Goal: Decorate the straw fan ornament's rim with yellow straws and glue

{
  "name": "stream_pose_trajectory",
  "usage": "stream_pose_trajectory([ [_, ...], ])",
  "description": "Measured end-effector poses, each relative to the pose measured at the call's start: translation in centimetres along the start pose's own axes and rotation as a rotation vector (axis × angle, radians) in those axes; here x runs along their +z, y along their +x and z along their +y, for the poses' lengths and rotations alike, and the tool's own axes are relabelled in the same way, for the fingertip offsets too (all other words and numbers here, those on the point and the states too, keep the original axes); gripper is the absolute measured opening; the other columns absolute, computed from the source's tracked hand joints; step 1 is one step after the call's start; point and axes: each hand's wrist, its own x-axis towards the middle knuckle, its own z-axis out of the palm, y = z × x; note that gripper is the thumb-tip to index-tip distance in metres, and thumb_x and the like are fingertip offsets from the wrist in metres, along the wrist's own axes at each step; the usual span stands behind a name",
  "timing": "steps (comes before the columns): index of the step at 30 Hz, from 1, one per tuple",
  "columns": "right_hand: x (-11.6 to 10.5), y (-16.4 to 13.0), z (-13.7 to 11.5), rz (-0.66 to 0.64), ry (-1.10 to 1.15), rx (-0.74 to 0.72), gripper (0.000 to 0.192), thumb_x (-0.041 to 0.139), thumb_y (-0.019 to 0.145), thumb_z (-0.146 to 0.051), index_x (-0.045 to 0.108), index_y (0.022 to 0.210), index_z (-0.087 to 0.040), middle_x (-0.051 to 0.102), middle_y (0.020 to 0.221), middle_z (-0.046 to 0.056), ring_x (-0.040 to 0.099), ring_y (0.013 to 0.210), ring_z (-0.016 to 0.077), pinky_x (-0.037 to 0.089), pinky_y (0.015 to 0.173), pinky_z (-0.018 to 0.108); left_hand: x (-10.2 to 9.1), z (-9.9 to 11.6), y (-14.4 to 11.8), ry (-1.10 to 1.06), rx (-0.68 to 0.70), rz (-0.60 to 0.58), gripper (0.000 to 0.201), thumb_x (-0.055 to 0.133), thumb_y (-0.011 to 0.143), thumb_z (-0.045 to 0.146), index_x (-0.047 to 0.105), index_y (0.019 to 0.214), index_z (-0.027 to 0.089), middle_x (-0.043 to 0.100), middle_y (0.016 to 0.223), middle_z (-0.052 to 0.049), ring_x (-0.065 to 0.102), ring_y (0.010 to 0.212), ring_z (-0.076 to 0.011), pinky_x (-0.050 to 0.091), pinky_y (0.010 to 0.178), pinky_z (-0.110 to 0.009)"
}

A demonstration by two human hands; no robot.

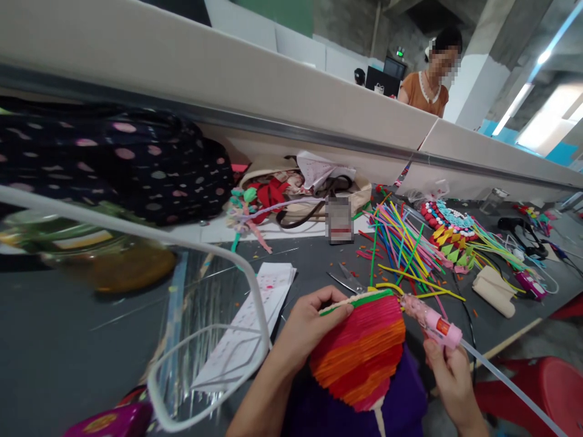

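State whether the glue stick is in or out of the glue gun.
Partly in: the glue stick protrudes from the rear of the pink glue gun.

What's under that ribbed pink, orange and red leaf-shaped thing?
Deep-purple cloth shows past the edges of the ribbed leaf-shaped piece; whatever its middle covers can't be seen.

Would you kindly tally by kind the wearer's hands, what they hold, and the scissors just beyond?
Bare left hand and right hand: 2
Pink plastic glue gun: 1
Translucent glue stick in it: 1
Rounded orange, red and pink pleated piece: 1
Pair of metal scissors: 1
Total: 6
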Motion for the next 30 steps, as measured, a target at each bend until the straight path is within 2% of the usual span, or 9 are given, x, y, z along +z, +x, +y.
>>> stream_pose_trajectory([
  [10,-0.3,0.4,-1.0,-0.050,0.038,-0.023,0.043,0.048,0.090,-0.052,0.069,0.083,-0.015,0.055,0.052,0.002,0.050,0.048,0.0156,0.042,0.043,0.023,0.0,-0.2,0.2,-0.034,0.004,0.003,0.029,0.072,0.064,0.040,0.057,0.062,0.016,0.052,0.058,0.003,0.043,0.054,-0.0104,0.031,0.049,-0.019],
  [16,-0.3,0.4,-1.1,-0.058,0.047,-0.015,0.044,0.049,0.089,-0.053,0.067,0.072,-0.017,0.052,0.050,0.001,0.048,0.046,0.0145,0.041,0.042,0.023,-0.1,-0.5,0.3,-0.038,-0.001,-0.005,0.027,0.072,0.065,0.038,0.056,0.063,0.016,0.052,0.058,0.004,0.041,0.053,-0.0095,0.030,0.048,-0.018],
  [22,-0.5,0.5,-1.9,-0.071,0.073,-0.016,0.042,0.048,0.091,-0.050,0.068,0.075,-0.016,0.054,0.052,0.001,0.049,0.048,0.0149,0.043,0.045,0.023,-0.1,-0.4,0.3,-0.043,0.001,-0.001,0.029,0.073,0.064,0.040,0.057,0.063,0.016,0.052,0.058,0.004,0.043,0.053,-0.0096,0.030,0.048,-0.018],
  [30,-0.4,0.3,-1.5,-0.039,0.067,0.000,0.043,0.050,0.089,-0.053,0.067,0.073,-0.017,0.055,0.052,0.001,0.052,0.050,0.0165,0.043,0.047,0.024,0.0,-0.1,0.2,-0.046,-0.014,0.001,0.030,0.074,0.061,0.041,0.057,0.063,0.016,0.051,0.057,0.004,0.043,0.052,-0.0101,0.030,0.048,-0.019],
])
